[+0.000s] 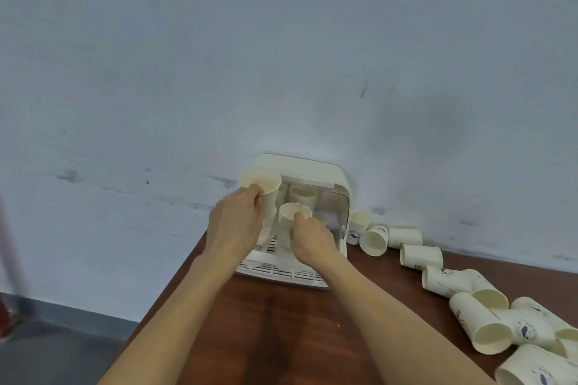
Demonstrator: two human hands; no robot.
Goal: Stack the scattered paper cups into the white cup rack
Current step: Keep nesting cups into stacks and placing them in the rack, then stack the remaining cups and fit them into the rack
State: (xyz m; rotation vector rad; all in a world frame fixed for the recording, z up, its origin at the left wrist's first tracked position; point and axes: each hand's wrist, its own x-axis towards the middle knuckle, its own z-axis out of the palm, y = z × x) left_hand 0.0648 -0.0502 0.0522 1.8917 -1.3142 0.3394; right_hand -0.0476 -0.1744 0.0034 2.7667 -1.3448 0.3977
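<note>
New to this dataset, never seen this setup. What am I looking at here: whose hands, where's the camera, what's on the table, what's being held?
There is no robot: a person works with bare hands. The single picture comes from a wide-angle camera worn on the head, looking forward and down, so the arms enter from the bottom edge.

A brown wooden table stands against a pale wall. At its far edge sits the white cup rack, open at the front, with cup stacks inside.

The left hand grips the tall stack of cups at the rack's left side. The right hand holds the shorter stack beside it, a finger hooked over its rim.

The loose paper cups, mostly on their sides, trail along the table to the right of the rack.
</note>
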